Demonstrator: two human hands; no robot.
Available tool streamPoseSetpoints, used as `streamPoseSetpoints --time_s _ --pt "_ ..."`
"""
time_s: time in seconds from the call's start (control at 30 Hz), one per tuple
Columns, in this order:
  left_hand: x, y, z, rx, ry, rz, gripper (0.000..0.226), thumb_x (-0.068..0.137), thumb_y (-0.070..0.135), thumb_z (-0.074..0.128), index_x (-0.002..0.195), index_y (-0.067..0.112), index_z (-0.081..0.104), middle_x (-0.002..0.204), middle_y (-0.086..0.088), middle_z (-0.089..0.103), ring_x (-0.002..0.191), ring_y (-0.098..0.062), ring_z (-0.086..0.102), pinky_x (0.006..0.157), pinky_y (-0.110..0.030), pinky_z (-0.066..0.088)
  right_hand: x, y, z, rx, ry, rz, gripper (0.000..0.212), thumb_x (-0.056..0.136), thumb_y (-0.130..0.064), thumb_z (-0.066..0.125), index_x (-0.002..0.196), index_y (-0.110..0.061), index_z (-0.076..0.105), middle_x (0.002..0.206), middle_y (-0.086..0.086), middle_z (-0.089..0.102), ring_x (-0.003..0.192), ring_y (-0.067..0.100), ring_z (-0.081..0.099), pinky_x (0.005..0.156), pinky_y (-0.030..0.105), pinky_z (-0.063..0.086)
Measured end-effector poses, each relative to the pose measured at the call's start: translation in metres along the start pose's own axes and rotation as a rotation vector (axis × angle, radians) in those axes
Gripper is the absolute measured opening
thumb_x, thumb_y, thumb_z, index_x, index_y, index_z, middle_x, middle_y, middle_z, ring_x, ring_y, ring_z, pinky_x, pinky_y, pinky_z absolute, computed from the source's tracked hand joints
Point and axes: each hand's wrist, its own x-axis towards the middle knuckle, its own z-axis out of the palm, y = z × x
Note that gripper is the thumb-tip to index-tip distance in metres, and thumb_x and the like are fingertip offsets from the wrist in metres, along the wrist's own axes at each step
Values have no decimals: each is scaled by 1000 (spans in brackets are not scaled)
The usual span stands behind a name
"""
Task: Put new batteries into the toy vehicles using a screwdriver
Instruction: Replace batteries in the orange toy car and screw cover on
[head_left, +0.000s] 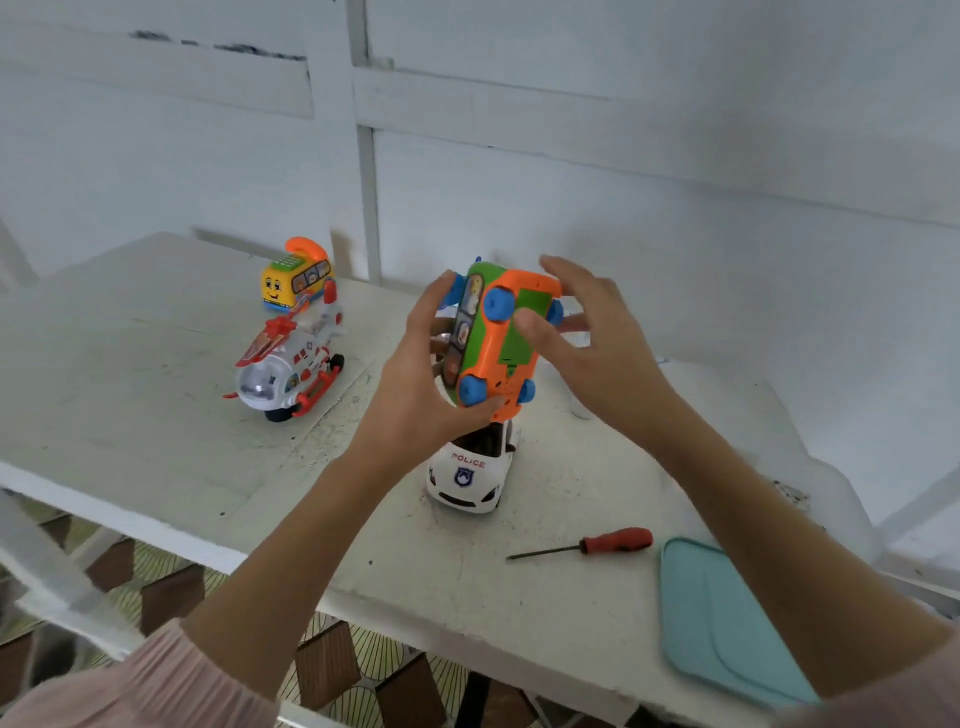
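An orange and green toy bus (498, 338) with blue wheels is held in the air above the table, its underside turned toward me. My left hand (421, 379) grips its left side and lower end. My right hand (587, 338) is at its right side, thumb pressed on the green battery cover, other fingers spread. Below it a white police car (470, 475) stands on the table. A red-handled screwdriver (584, 544) lies on the table in front of the car, untouched.
A white and red toy helicopter (288, 364) and a yellow toy bus (296, 280) stand at the back left of the white table (156, 415). A teal tray (727, 623) lies at the front right corner. A white wall rises behind.
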Motion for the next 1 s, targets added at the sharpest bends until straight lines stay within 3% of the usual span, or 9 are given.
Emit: streamPoseSetpoints --time_s 0.17,0.23,0.37,0.43,0.5,0.63,0.8,0.9,1.0 --pt "8 -9 -34 3 48 39 95 65 0 83 135 26 24 113 25 43 101 20 50 78 -2 41 39 -25 48 -62 33 2 52 86 -47 54 129 -21 44 117 3 50 96 8 47 67 4 34" --pt "17 -20 -55 15 65 56 94 65 -2 83 132 26 25 115 23 44 103 19 50 79 -1 41 57 -37 66 -30 65 35 50 84 -45 58 125 -20 48 114 2 54 95 10 49 67 5 34" --pt "41 -48 -109 2 122 49 94 62 10 86 130 38 28 124 15 45 113 12 49 83 -5 42 99 -62 100 125 45 127 36 82 -35 62 114 -20 53 104 -2 58 92 12 58 73 21 51" --pt "49 -64 -136 14 152 54 93 64 14 88 136 26 29 131 14 43 119 9 47 87 -7 41 121 -73 120 265 -1 217 30 81 -32 62 108 -19 55 102 2 61 90 17 63 74 34 57" --pt "56 -79 -161 24 167 56 89 68 21 84 138 19 28 135 16 38 122 9 43 88 -7 41 142 -81 141 370 -40 273 27 84 -29 61 107 -16 56 98 5 63 86 20 66 71 38 59" --pt "69 -107 -207 15 169 6 71 75 43 69 131 39 26 135 20 37 118 8 47 87 -5 40 176 -91 189 530 -92 321 20 87 -25 58 103 -13 56 95 9 65 82 22 67 70 38 59" --pt "78 -142 -263 44 181 -81 59 77 43 73 123 41 36 122 19 50 109 7 53 79 -8 47 207 -97 247 659 -238 375 6 91 -20 52 91 -14 54 92 11 60 81 26 63 68 36 55" --pt "78 -159 -293 98 201 -85 66 68 41 72 125 34 40 120 21 49 109 9 51 79 -7 46 226 -100 277 580 -357 367 5 91 -18 53 94 -16 55 99 13 60 89 27 61 78 41 53" --pt "75 -176 -320 163 215 -53 72 64 36 76 127 25 43 122 20 48 111 11 49 82 -4 43 242 -106 305 369 -459 313 23 89 -32 56 103 -13 60 108 12 65 105 28 60 94 47 48"
